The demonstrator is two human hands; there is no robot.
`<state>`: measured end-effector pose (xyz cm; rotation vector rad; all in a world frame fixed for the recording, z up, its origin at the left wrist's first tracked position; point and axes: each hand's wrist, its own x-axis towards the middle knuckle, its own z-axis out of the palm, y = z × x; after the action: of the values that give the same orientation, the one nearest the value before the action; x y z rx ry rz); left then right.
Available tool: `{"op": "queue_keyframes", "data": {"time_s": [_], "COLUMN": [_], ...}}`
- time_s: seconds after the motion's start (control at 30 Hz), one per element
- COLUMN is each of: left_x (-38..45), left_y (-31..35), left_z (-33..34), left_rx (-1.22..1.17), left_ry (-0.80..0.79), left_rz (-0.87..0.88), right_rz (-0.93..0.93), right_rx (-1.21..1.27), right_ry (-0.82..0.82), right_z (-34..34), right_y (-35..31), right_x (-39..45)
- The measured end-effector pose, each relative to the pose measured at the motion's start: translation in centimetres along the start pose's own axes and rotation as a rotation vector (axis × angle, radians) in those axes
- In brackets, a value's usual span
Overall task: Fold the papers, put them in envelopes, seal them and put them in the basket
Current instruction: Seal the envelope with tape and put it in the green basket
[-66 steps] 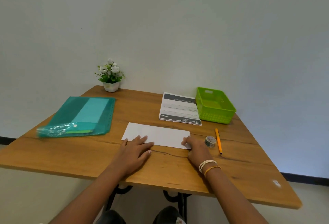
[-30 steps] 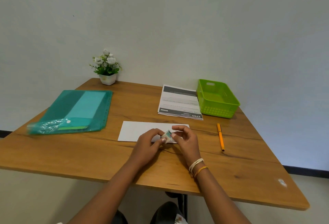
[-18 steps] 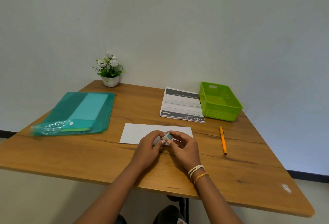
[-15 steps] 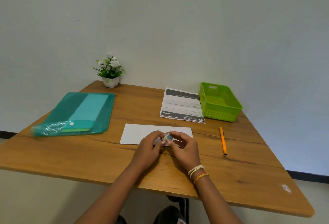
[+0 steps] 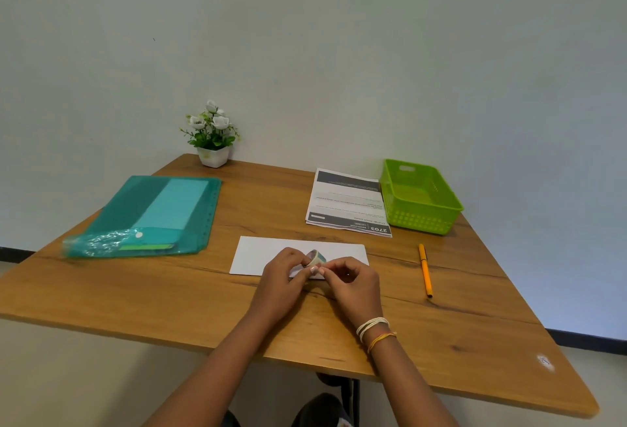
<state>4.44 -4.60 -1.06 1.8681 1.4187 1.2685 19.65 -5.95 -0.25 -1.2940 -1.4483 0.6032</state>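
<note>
1. Head view: At a wooden bench [image 5: 441, 331], a person works a small roll of tape [image 5: 316, 257] over a white envelope [image 5: 261, 253], which lies flat near the front edge. The step in hand looks like sealing; the next move probably calls for finding the tape's loose end and pulling a strip free.
2. Head view: The left hand [image 5: 283, 275] curls its fingers [image 5: 298, 258] round the roll, holding it just above the envelope. The right hand [image 5: 353, 279] bends its fingers [image 5: 322, 269] in a pinch at the roll's edge; whether a strip is already lifted cannot be told.
3. Head view: More printed papers [image 5: 349, 202] wait at the back, beside the green basket [image 5: 424, 219], which appears empty. An orange pen [image 5: 424, 269] lies to the right; a teal folder [image 5: 152, 213] and a potted plant [image 5: 212, 135] sit to the left.
</note>
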Motion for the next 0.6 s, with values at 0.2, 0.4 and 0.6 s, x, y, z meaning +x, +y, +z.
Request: {"op": "queue_keyframes", "data": {"time_s": [0.2,0.4,0.6], "left_x": [-0.07,0.16,0.61], "left_y": [0.01,0.23,0.33], "left_z": [0.11,-0.11,0.00], "left_rx": [0.002,-0.081,-0.167], "left_ry": [-0.012,-0.010,0.016], "left_rz": [-0.025,-0.182,-0.319], "right_rz": [0.055,-0.091,-0.119], "right_rx": [0.074,-0.016,-0.008], "right_ry": [-0.008,-0.068,-0.101], "right_z": [-0.11,-0.13,-0.16], "right_y": [-0.06,-0.11,-0.18], "right_x": [0.09,-0.26,-0.44]}}
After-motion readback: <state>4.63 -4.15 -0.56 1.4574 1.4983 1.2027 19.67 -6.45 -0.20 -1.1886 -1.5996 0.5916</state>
